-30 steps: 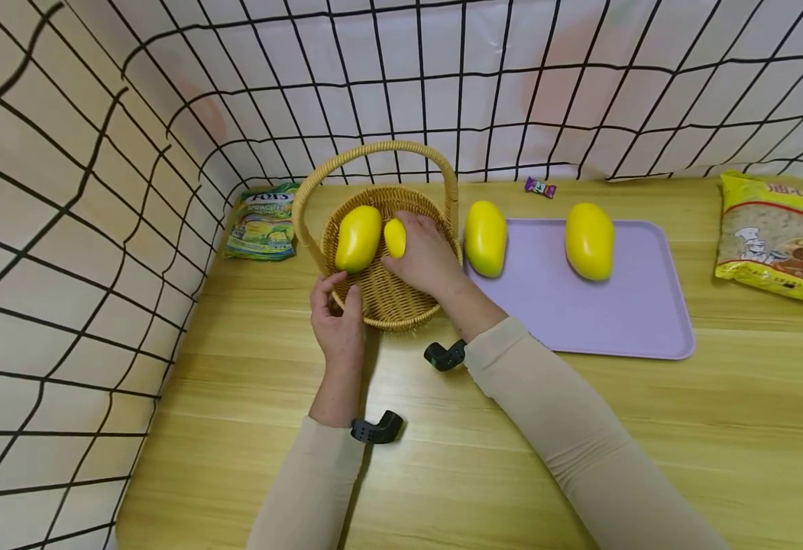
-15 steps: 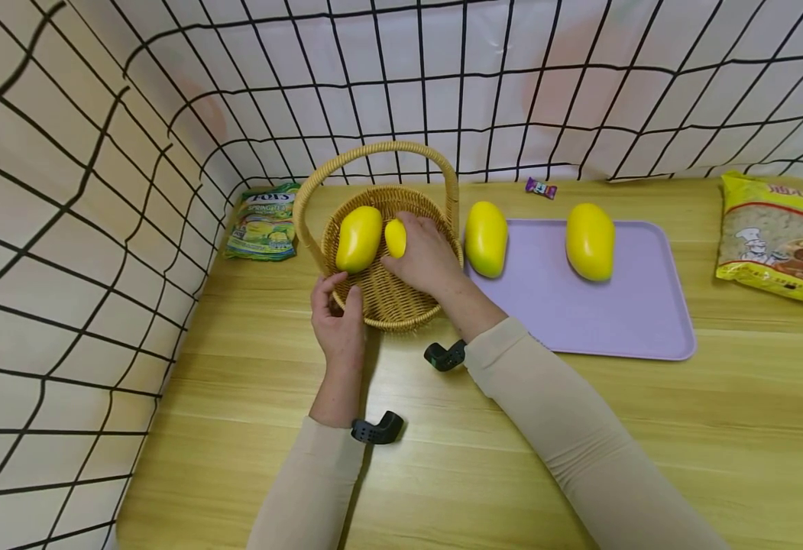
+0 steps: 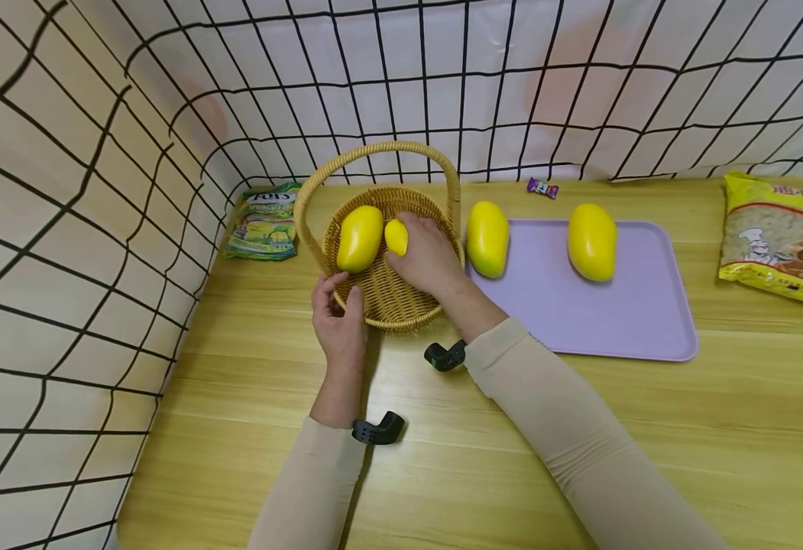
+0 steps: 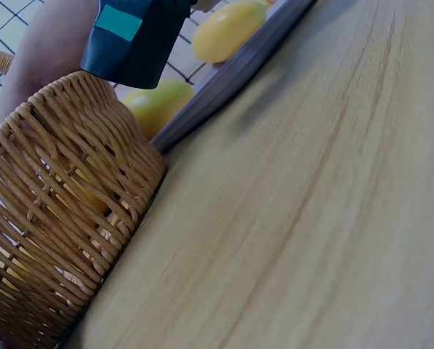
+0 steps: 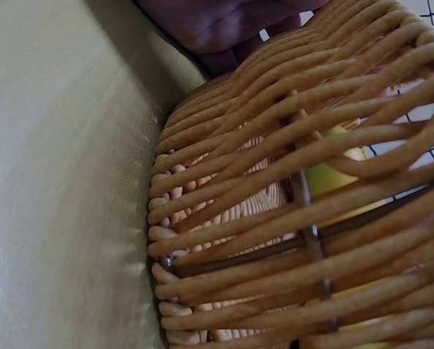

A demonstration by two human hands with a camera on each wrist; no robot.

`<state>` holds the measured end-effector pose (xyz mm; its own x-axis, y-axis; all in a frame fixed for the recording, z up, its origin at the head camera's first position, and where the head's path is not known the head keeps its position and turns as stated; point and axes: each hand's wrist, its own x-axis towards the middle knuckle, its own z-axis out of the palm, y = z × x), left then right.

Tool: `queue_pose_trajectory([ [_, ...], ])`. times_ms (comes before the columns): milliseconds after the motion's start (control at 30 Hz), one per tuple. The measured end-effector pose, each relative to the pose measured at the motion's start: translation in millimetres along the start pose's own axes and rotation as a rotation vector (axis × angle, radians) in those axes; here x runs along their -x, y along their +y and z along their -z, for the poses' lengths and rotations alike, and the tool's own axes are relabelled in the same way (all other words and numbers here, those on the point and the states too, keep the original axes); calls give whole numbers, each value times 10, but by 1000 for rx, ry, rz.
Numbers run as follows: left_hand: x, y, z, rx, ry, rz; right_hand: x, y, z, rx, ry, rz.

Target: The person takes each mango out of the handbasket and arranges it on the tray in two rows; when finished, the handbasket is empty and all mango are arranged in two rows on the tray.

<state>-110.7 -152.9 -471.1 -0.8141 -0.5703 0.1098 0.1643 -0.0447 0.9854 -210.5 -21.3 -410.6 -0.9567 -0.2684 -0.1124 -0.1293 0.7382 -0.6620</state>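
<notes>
The first mango (image 3: 396, 237) is inside the basket (image 3: 399, 326), right of centre and toward the back, with the right hand (image 3: 430, 252) over it from its right side, fingers curled round it in a hold; only a yellow strip shows at the hand's left, and that strip runs roughly away from the person, though with the rest covered I cannot be sure of the whole fruit's long axis. Just to its left, with a narrow gap between, the second mango (image 3: 360, 238) lies against the left part of the basket, its long axis running away from the person and leaning a little right at the far end. That gap seems the relation to watch: the right hand's mango sits between that hand and its neighbour. The left hand (image 3: 339, 317) is nearer to the second mango but outside the basket, thumb and fingers apart with the front left of the rim held between them, so the right hand alone has fruit. The handle (image 3: 393, 145) arches above the back of the basket. Outside, to the right, the third mango (image 3: 487, 240) lies by the near wall of the basket at the left end of the tray (image 3: 600, 321), and the fourth mango (image 3: 591, 242) farther right, at the tray's back edge
</notes>
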Motion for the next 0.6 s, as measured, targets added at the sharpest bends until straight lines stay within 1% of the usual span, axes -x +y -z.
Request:
queue_pose_trajectory([
  [200,13,-4,2,1,-6,4,0,-1,1,-12,6,5],
  [333,15,-10,0,1,-5,1,6,-2,5,-35,34,15],
  [467,11,-13,3,9,-6,-2,27,-25,28,-104,101,37],
  [600,6,-12,8,4,-8,9,69,-65,73,-204,168,68],
])
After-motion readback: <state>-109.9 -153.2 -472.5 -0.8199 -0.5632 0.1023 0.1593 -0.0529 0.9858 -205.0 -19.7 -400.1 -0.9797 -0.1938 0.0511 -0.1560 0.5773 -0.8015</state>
